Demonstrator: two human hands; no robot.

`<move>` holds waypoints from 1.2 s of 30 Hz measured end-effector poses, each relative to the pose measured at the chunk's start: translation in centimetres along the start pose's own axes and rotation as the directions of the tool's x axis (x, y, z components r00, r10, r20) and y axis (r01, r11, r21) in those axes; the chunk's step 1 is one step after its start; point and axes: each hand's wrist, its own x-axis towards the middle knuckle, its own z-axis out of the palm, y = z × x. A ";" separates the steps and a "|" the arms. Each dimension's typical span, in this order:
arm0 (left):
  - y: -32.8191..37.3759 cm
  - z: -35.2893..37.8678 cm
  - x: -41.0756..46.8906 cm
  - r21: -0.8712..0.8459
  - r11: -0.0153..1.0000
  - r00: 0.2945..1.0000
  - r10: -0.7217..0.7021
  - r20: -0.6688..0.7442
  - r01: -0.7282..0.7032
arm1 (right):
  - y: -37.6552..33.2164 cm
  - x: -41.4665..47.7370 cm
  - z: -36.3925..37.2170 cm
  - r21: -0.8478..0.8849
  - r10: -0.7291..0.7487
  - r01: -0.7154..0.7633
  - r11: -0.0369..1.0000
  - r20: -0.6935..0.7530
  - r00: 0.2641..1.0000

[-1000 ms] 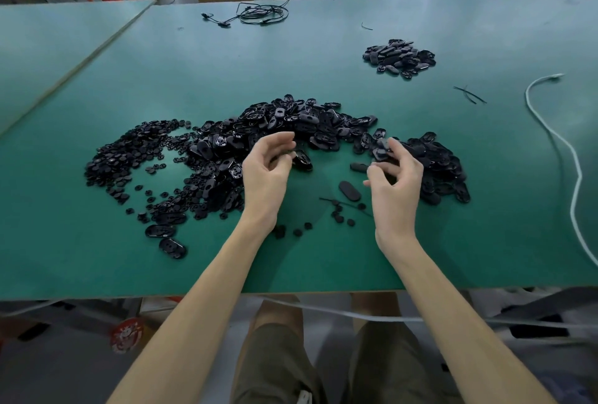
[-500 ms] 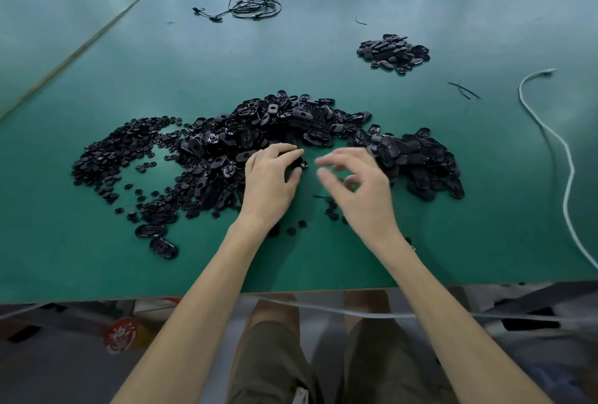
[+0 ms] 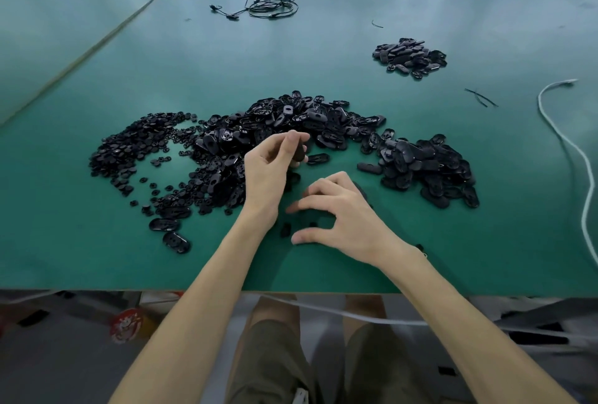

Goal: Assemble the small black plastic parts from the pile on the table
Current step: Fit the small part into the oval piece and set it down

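A wide pile of black oval shells [image 3: 291, 122] lies mid-table, with small round black pieces [image 3: 136, 144] spread to its left and another heap of ovals [image 3: 427, 170] to its right. My left hand [image 3: 268, 173] is raised at the pile's near edge and pinches one black oval part [image 3: 300, 155] in its fingertips. My right hand [image 3: 339, 216] hovers low over the green table [image 3: 323, 267], thumb and fingers spread, just above a few loose small black pieces [image 3: 286, 229]. Nothing shows inside that hand.
A smaller separate heap of black parts [image 3: 409, 57] sits at the far right. A coiled black cable [image 3: 268, 10] lies at the back, a white cord [image 3: 563, 138] runs down the right side, and thin black ties [image 3: 480, 97] lie near it. Two ovals [image 3: 174, 238] lie apart near left.
My right hand left the right heap and swung left and nearer, down over the loose small pieces. My left hand rose slightly from the pile with an oval part pinched.
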 end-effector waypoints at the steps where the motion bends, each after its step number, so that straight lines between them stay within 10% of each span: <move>1: 0.0 0.0 0.1 -0.078 0.996 0.999 -0.043 0.014 0.044 | -0.1 0.0 -0.1 -0.007 -0.009 0.009 1.000 0.009 1.000; 17: 0.3 0.5 0.5 -0.422 0.872 0.967 -0.201 0.157 0.249 | -1.4 -0.3 0.0 -0.057 -0.176 0.176 0.983 0.016 0.984; 24: -0.3 0.4 0.7 -0.375 0.896 0.964 -0.174 0.199 0.239 | -0.2 0.4 -0.7 0.350 0.213 -0.120 0.929 -0.240 0.947; 29: -0.8 0.3 0.5 -0.245 0.952 0.965 -0.128 0.230 0.185 | 1.3 0.3 -1.8 0.806 0.520 -0.046 0.590 -0.336 0.785; 36: -0.7 0.7 -0.4 0.024 0.999 0.945 -0.053 0.323 0.047 | 1.3 0.2 -1.7 0.792 0.480 -0.028 0.610 -0.341 0.808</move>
